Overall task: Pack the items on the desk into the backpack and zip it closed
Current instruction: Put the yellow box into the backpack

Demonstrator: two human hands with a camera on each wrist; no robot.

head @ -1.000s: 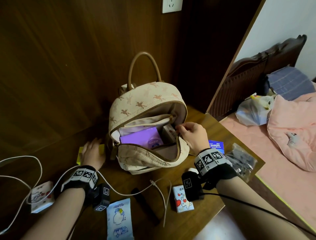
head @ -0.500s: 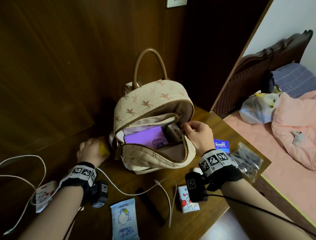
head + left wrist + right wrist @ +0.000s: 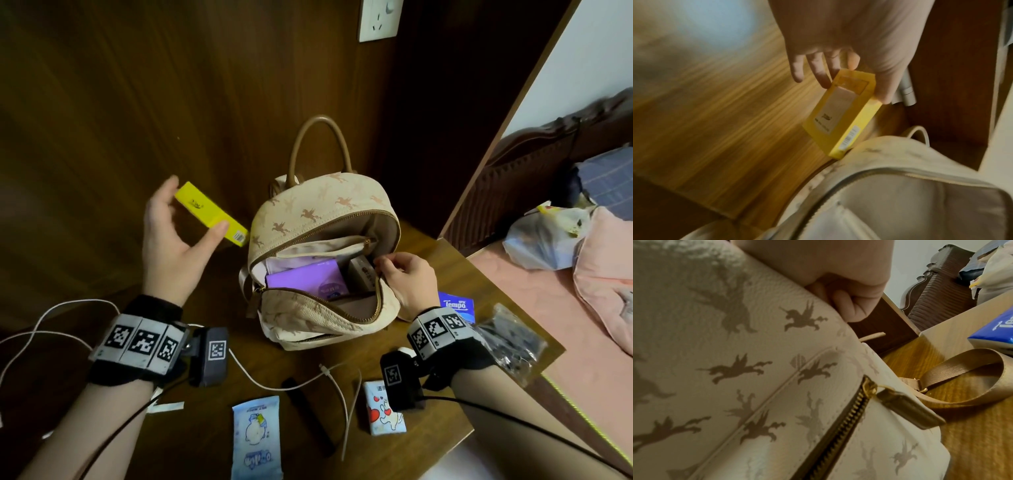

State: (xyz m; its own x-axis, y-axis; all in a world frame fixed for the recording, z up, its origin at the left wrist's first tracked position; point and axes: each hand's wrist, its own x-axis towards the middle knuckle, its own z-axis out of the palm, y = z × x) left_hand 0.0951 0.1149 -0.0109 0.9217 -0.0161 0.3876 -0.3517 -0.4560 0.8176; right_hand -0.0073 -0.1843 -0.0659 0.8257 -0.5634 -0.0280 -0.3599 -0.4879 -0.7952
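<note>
The cream backpack (image 3: 325, 240) with the winged-horse print stands upright on the wooden surface (image 3: 445, 267) against the dark panelled wall, its main zip undone and its mouth gaping toward the viewer. Inside lie a purple pack (image 3: 305, 282) and, to its right, a small pale box (image 3: 361, 272).

The left hand (image 3: 171, 240) is raised to the left of the backpack, clear of the surface. Its fingers (image 3: 816, 65) and thumb are clamped on a yellow box (image 3: 210, 214), the thumb on one long side and the fingers on the other; the box slants down toward the backpack's left shoulder. In the left wrist view, which is blurred, the box's lower corner sits just beside the bag's top edge, but contact cannot be told.

The right hand (image 3: 407, 282) is at the right rim of the opening, its fingers (image 3: 851, 305) curled over the rim and pinching it.

On the near part of the surface lie a blue-and-white wipes packet (image 3: 256, 435), a tissue pack with red hearts (image 3: 380, 414), a white cable (image 3: 274, 383) and a dark stick-shaped item (image 3: 308, 414). To the right of the backpack lie a blue Tempo tissue pack (image 3: 457, 305) and a clear plastic bag of dark items (image 3: 510, 342).
</note>
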